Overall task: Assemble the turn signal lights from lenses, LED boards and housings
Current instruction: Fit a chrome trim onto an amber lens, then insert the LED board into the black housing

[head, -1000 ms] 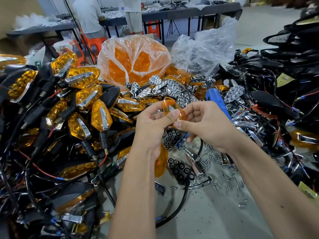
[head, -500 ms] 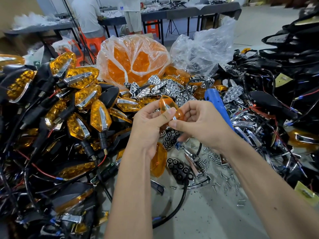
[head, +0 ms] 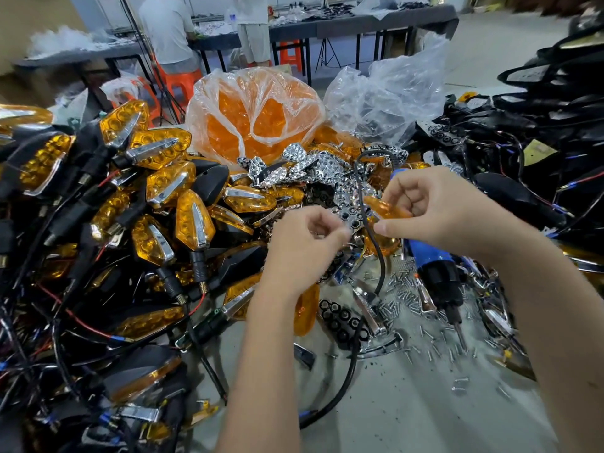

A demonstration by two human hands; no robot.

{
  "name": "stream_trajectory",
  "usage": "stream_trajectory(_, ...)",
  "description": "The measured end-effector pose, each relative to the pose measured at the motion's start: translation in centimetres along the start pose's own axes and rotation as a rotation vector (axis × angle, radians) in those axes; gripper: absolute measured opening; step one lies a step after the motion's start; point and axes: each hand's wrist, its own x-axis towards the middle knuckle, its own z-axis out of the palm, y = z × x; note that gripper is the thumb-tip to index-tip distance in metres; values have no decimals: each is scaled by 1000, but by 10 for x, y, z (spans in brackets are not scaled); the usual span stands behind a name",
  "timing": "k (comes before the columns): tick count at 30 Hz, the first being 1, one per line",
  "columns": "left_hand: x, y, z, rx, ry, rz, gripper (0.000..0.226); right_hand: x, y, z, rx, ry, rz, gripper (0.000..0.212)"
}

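My right hand pinches an amber lens above the heap of parts. My left hand hovers just left of it, apart from the lens, with its fingers curled; whether they pinch some small part I cannot tell. Chrome reflectors lie in a heap behind my hands. Black honeycomb LED boards lie on the table below. Finished amber turn signals are stacked at the left. Black housings with wires are heaped at the right.
A bag of amber lenses and a clear plastic bag stand behind. A blue electric screwdriver lies under my right wrist among loose screws. A black cable loops between my hands. People work at tables in the background.
My left hand has let go of the amber lens and moved down and to the left. My right hand keeps the lens and has shifted right.
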Motion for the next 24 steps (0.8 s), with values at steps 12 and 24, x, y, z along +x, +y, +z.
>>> stream_trajectory(12,5,-7,16,340,75,-27,21,-12,-20,-22,-337,-368,287,28)
stream_trajectory(24,2,6,21,213,177,56,19,-10,-24,-17,-483,-242,282,18)
